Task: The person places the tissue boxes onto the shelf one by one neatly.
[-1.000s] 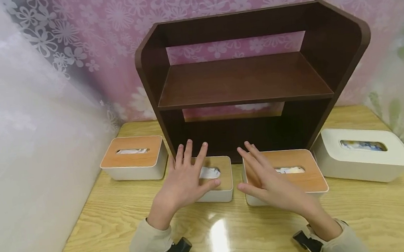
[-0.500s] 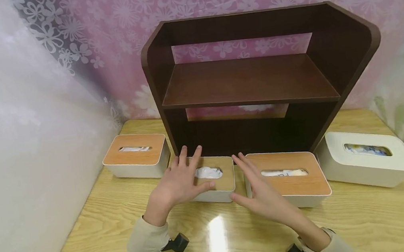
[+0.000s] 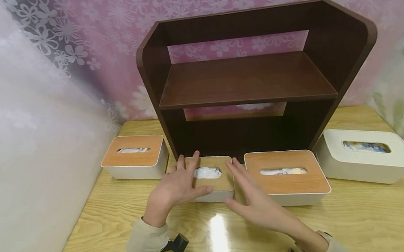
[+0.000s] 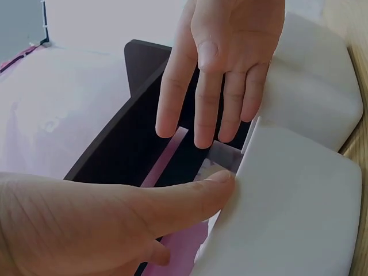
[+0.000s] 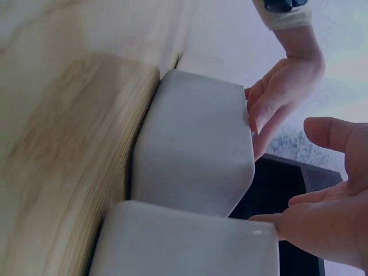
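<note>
In the head view, a small tissue box point(image 3: 225, 182) with a light wood-look lid and white sides stands between the hands. White tissue shows in its slot. My left hand point(image 3: 176, 187) reaches over its left end, fingers spread and mostly straight. In the left wrist view, the left thumb lies at the lid's edge above the box's white side point(image 4: 287, 213). My right hand point(image 3: 257, 205) is at the box's right side, with straight fingertips right at the rim and the thumb near its front corner. To the right is a larger tissue box point(image 3: 311, 178) with an orange-brown lid.
A dark brown two-tier shelf point(image 3: 248, 78) stands behind the boxes. Another orange-lidded tissue box point(image 3: 133, 160) sits at the left, and an all-white tissue box point(image 3: 368, 167) at the right. All stand on a wooden table point(image 3: 98, 223) against a floral backdrop.
My right hand has moved left, from over the larger orange-lidded box to the small box's right side. My left hand has lowered slightly at the small box's left end.
</note>
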{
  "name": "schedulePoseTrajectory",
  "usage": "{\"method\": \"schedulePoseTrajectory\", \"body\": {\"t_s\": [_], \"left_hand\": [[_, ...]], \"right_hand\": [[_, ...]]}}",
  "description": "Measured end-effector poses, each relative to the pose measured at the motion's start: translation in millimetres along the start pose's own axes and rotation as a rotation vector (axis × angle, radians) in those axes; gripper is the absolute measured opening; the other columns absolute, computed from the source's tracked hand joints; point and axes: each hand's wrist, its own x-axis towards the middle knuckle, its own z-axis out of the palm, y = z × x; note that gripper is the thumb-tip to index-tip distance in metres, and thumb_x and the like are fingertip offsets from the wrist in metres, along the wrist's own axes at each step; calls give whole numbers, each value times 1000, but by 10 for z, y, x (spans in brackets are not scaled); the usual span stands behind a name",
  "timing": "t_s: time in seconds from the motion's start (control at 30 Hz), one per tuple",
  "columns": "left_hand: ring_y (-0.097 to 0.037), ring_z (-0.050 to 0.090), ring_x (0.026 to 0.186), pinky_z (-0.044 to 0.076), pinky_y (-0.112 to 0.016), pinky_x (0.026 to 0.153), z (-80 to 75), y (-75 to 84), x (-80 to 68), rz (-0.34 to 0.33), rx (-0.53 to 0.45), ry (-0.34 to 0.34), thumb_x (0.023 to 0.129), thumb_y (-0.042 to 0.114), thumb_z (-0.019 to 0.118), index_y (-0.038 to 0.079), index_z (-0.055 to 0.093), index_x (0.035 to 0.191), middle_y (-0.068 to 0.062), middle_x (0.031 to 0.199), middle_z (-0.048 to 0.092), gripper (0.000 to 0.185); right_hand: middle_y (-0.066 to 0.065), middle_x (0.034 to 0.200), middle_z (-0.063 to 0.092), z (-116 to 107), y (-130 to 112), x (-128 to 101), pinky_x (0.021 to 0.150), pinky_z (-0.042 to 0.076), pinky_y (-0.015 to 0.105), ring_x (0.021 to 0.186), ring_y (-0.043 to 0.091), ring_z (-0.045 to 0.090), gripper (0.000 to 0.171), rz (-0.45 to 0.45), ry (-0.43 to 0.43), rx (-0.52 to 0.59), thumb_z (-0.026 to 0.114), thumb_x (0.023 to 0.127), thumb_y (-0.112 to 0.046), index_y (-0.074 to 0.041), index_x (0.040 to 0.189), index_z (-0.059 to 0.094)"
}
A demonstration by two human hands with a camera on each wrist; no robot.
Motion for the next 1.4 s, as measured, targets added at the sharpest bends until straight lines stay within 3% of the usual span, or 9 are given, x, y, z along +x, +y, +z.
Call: {"method": "schedulePoseTrajectory", "body": {"t_s": [0.17,0.4,0.7,1.33,1.4], "left_hand": [[-50,33,140,40,-59,104,-5,-11,-2,1,-10,-18,87,65,62,20,9,162,-29,160,15,102],[-51,37,137,41,-58,104,-11,-29,12,18,-17,-29,89,61,64,18,11,161,-31,159,19,100],[-42,55,123,47,-51,99,-23,-60,11,11,-108,-66,89,51,70,16,11,161,-33,152,32,100],[-38,42,136,41,-49,106,-96,-146,-1,117,-263,-63,92,38,71,9,5,160,-27,152,36,100],[-40,40,138,40,-50,107,-91,-144,6,115,-293,-56,93,40,69,8,2,160,-26,145,46,100]], "right_hand": [[5,167,-3,37,-61,-24,102,22,77,151,38,4,93,42,-25,21,69,93,-23,-38,160,6],[6,166,-7,105,-27,-5,104,13,77,151,38,-3,91,113,-44,121,64,95,-23,-23,161,2],[6,165,-12,157,88,52,116,12,55,149,38,-3,91,173,-79,341,61,97,-17,-19,161,-4],[4,165,-11,128,47,77,114,18,59,148,43,2,94,118,-93,345,63,96,-18,-21,161,-5],[3,166,-11,137,40,76,114,18,60,149,41,-1,94,112,-87,337,64,95,-17,-21,161,-3]]}}
